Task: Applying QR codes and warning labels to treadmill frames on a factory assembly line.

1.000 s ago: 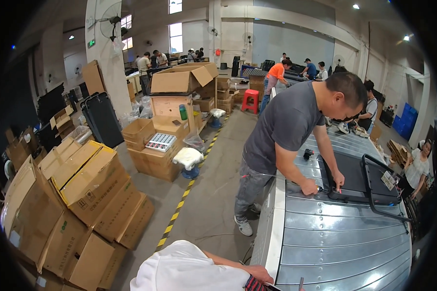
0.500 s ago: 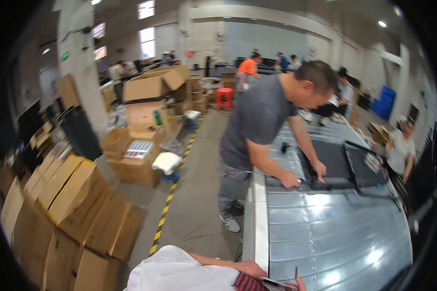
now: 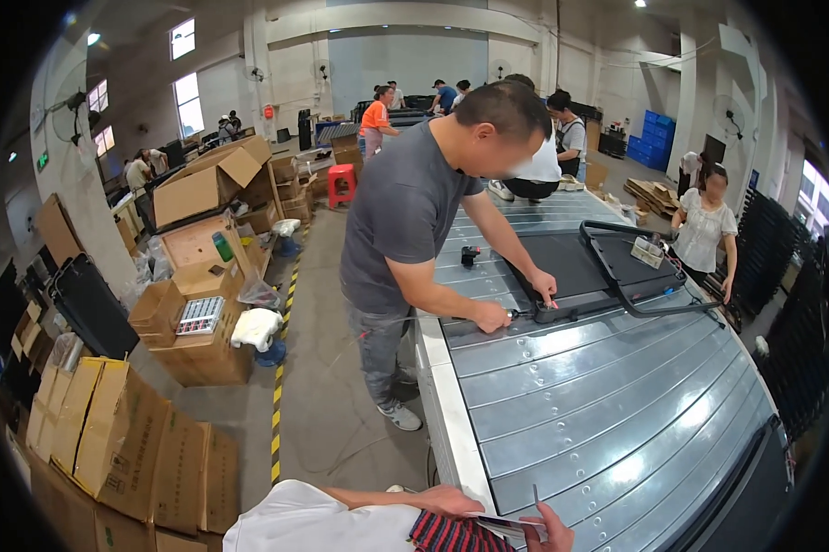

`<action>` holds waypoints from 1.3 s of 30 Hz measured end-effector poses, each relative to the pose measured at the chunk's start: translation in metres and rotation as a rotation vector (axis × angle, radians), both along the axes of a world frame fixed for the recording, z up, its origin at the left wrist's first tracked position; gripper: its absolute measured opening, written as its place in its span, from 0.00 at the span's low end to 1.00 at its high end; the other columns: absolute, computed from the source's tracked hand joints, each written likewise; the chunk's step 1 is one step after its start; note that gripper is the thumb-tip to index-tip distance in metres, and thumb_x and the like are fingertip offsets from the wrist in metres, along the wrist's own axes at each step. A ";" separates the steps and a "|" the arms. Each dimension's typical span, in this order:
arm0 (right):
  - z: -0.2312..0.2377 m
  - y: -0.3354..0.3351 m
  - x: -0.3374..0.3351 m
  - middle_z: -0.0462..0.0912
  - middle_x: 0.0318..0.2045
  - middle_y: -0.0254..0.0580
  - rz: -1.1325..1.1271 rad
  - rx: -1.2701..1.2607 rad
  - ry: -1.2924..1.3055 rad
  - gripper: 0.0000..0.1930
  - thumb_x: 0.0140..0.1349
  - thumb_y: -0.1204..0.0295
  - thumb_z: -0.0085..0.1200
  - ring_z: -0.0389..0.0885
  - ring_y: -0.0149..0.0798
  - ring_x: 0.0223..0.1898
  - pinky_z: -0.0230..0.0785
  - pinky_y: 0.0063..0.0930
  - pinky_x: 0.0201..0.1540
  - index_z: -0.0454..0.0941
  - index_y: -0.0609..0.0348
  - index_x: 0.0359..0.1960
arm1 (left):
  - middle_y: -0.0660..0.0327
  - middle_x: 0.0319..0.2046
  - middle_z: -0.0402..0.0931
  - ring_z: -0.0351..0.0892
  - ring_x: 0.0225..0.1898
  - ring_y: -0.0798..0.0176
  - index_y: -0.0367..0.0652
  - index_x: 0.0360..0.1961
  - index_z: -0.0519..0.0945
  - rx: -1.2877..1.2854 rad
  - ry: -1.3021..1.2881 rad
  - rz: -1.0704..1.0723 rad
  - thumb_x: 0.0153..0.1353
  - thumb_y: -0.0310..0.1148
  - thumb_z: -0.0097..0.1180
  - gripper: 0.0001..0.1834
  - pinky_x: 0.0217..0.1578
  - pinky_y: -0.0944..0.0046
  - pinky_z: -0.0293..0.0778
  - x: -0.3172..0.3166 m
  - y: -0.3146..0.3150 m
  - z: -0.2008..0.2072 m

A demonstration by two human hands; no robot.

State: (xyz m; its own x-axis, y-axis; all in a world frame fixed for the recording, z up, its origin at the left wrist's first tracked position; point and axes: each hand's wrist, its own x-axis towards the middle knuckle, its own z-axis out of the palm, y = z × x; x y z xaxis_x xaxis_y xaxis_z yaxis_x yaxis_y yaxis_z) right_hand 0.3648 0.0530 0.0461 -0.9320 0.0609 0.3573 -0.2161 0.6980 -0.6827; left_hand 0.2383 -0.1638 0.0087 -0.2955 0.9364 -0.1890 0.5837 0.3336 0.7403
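Low in the head view, my left hand (image 3: 449, 500) reaches in from a white sleeve and is closed at one end of a thin, flat, light-coloured piece (image 3: 504, 524). At the other end my right hand (image 3: 552, 530) has its fingers bent around the edge. A narrow dark strip (image 3: 536, 495) sticks up beside my right fingers; what it belongs to I cannot make out. Red-and-black striped cloth (image 3: 451, 531) lies just below my left hand. Both hands are over the near left edge of a long metal-slatted worktable (image 3: 561, 405). The lower parts of my hands are cut off.
Across the table's left edge a co-worker in grey (image 3: 396, 198) bends over a black panel (image 3: 561, 262) with a black frame (image 3: 607, 267). Cardboard boxes (image 3: 148, 442) stack at left. Another black panel (image 3: 736, 492) lies near right. A person in white (image 3: 706, 225) stands at the far side.
My view has swung to the right and steadied, so the scene sits further left. The near black panel has come into view. My hands stay together at the flat piece.
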 end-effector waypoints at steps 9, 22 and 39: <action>0.010 -0.001 -0.003 0.80 0.28 0.43 -0.007 0.014 -0.065 0.21 0.50 0.78 0.52 0.78 0.45 0.31 0.70 0.31 0.34 0.68 0.55 0.49 | 0.52 0.34 0.74 0.73 0.36 0.48 0.46 0.45 0.69 0.079 0.036 -0.004 0.58 0.39 0.38 0.16 0.34 0.56 0.69 0.001 0.002 0.013; -0.005 0.001 0.000 0.80 0.28 0.40 0.001 0.074 -0.028 0.19 0.51 0.75 0.53 0.79 0.43 0.30 0.70 0.31 0.33 0.69 0.55 0.47 | 0.49 0.29 0.72 0.71 0.32 0.44 0.43 0.37 0.69 0.176 0.017 0.041 0.60 0.40 0.37 0.13 0.29 0.51 0.67 0.005 -0.001 -0.007; 0.016 0.002 -0.007 0.80 0.28 0.43 0.092 0.041 -0.023 0.20 0.51 0.76 0.53 0.78 0.47 0.29 0.70 0.33 0.32 0.68 0.54 0.48 | 0.49 0.30 0.73 0.73 0.33 0.46 0.44 0.43 0.69 0.109 -0.001 0.135 0.57 0.37 0.40 0.14 0.30 0.52 0.68 0.018 -0.002 -0.006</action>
